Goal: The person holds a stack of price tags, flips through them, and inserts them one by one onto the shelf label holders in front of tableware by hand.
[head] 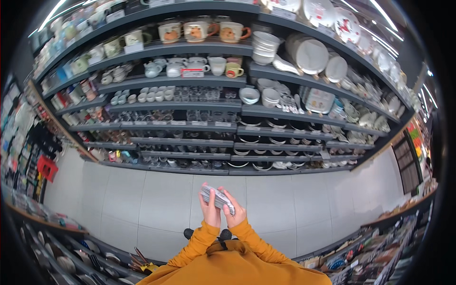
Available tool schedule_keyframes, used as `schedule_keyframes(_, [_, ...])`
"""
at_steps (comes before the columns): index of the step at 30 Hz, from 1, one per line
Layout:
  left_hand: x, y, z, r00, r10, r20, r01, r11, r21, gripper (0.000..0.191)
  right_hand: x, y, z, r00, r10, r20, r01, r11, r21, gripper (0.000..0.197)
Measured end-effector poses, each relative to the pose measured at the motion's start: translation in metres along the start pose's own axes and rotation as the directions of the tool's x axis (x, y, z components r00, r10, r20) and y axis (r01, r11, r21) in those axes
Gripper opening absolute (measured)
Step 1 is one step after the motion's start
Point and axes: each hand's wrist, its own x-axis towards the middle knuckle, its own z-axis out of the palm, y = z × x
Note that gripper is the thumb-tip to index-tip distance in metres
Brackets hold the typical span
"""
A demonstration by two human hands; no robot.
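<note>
A thick stack of thin white and grey cards or labels (216,198) is held between both hands, tilted down toward the right. My left hand (211,212) grips its left end, with the thumb along the near face. On the right end, my right hand (236,211) has its thumb on the near edge and its fingers over the far side. The stack is above the tiled floor, apart from the shelves. Print on the cards is too small to make out.
Ahead stands a wide dark shelf unit (210,105) of mugs (195,32), teapots (175,67), glasses, white bowls (265,46) and plates (311,55). Grey floor tiles (162,201) lie between. Behind me are low shelves with pans (66,264) and packaged goods. A red stool-like object (47,168) is at left.
</note>
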Motion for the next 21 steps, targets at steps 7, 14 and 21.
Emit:
schedule_keyframes(7, [0.017, 0.037, -0.033, 0.954, 0.171, -0.245, -0.208, 0.969, -0.136, 0.05, -0.001, 0.001, -0.016, 0.957, -0.136, 0.257, 0.118, 0.989, 0.087, 0.026])
schedule_keyframes(14, [0.011, 0.006, -0.018, 0.951, 0.12, -0.285, -0.185, 0.96, -0.212, 0.046, 0.014, -0.005, -0.002, 0.982, -0.184, 0.05, 0.174, 0.972, 0.159, 0.025])
schedule_keyframes(21, [-0.001, 0.008, 0.012, 0.987, 0.126, -0.095, -0.145, 0.962, -0.232, 0.052, 0.009, 0.001, 0.012, 0.986, -0.128, 0.109, 0.118, 0.988, 0.099, 0.027])
